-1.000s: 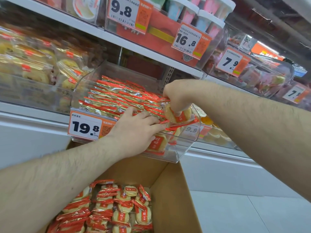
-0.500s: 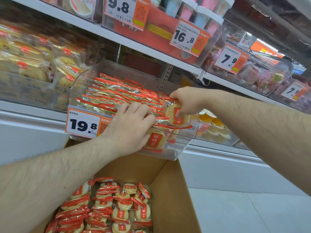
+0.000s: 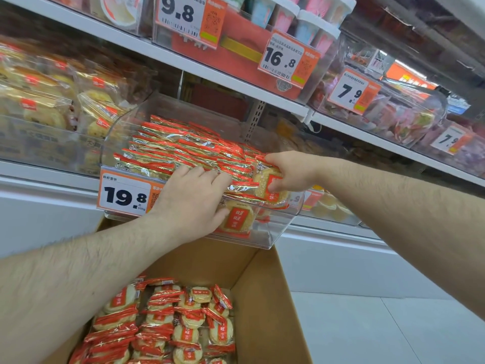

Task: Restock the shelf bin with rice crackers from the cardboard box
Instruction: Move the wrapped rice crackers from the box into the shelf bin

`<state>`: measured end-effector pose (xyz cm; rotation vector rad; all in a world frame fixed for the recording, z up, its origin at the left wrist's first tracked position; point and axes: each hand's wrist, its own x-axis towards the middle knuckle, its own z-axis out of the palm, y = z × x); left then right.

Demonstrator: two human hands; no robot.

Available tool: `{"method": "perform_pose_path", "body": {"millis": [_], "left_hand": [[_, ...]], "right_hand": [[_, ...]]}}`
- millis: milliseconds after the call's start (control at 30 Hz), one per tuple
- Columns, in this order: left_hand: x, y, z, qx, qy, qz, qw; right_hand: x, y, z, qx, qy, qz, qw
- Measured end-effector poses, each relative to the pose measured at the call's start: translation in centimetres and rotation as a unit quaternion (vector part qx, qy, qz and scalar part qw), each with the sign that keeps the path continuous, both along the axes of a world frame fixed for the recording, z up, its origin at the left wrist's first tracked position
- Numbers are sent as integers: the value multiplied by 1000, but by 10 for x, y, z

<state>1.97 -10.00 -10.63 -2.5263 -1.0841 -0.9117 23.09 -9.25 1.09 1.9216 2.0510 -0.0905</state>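
1. Cardboard box point(image 3: 267, 306): brown, open-topped, directly below both hands; holds loose rice cracker packets point(image 3: 183, 329), round pale crackers in clear wrap with red-orange bands.
2. Shelf bin point(image 3: 278, 229): clear plastic, tilted forward, filled with rows of the same packets standing on edge point(image 3: 183, 145), behind and left of the right grip.
3. Left hand point(image 3: 191, 198): fingers extended flat, pressing against the front rows; a flat packet point(image 3: 237, 219) lies just beneath its fingertips.
4. Right hand point(image 3: 291, 172): grip closed on one packet point(image 3: 265, 183) at the bin's right front corner, thumb on its red label.
5. Writing: price tag point(image 3: 126, 193) on the bin front, left of the left hand, reads "19.8"; upper-shelf tags read "9.8" point(image 3: 183, 15), "16.8" point(image 3: 282, 59), "7.9" point(image 3: 349, 90). The packet label is in Chinese characters.
6. Change: compared with half a second ago, the right hand sits slightly lower and further left into the bin; the left hand remains pressed on the rows.
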Motion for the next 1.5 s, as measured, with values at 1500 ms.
{"method": "perform_pose_path", "body": {"millis": [1500], "left_hand": [[0,-2,10,-116,-42,-14,992]], "right_hand": [[-14,-5,-31,118,-238,65,962]]}}
